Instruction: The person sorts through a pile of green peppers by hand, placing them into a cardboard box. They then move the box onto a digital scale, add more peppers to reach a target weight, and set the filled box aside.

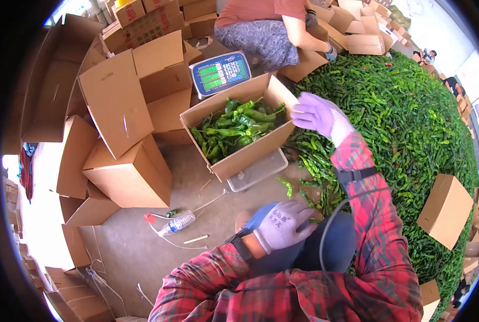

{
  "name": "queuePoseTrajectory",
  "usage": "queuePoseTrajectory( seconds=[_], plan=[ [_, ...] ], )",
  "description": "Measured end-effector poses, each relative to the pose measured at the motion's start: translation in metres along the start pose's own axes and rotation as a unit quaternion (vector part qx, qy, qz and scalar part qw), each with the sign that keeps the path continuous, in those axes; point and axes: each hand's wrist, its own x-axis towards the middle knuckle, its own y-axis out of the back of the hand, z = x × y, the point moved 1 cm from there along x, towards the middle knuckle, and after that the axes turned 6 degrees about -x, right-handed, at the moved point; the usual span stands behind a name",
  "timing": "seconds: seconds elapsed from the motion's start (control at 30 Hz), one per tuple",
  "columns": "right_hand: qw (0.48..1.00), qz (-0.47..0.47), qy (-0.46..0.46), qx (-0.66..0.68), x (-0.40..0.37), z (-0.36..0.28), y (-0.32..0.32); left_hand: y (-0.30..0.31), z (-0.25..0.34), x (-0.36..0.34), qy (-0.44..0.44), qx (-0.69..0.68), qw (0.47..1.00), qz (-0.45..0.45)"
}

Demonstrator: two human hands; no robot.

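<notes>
Purple-gloved, my left grip [284,225] hangs, fingers parted, over my leg [280,261], and my right grip [321,116], extended and unclamped, is at the right rim of the carton [258,148] of peppers [245,121] before the scale display [220,73], probably heavy, flexible-walled, best supported underneath.

Green peppers [245,121] hide the bottom of the filled box [250,158], which itself covers part of the clear tray [262,170]. The digits on the scale [232,68] are too small to read surely. Whether the fingers of the right hand [322,118] touch the rim cannot be told. The palm of the left hand [284,226] is hidden. The top edge cuts off the co-worker [258,13]; distant people [428,55] are tiny.
</notes>
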Motion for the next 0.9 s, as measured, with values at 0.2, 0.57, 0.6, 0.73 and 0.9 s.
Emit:
queuePoseTrajectory(
  seconds=[0.2,0.57,0.6,0.73,0.9],
  plan=[
    [0.998,0.045,0.035,-0.040,-0.102,0.001,0.041,0.017,0.005,-0.024,-0.002,-0.006,0.999,0.053],
    [0.823,0.313,0.025,-0.474,-0.186,0.146,0.180,0.023,0.029,-0.037,0.070,0.114,0.990,0.044],
    [0.766,0.313,0.013,-0.561,-0.181,0.158,0.179,0.014,0.023,-0.032,0.065,0.140,0.988,0.019],
    [0.682,0.287,-0.035,-0.671,-0.134,0.199,0.197,-0.001,0.006,-0.013,0.101,0.142,0.983,-0.054],
    [0.593,0.168,-0.017,-0.787,-0.038,0.244,0.240,-0.008,-0.015,0.007,0.106,0.122,0.984,-0.081]
  ],
)
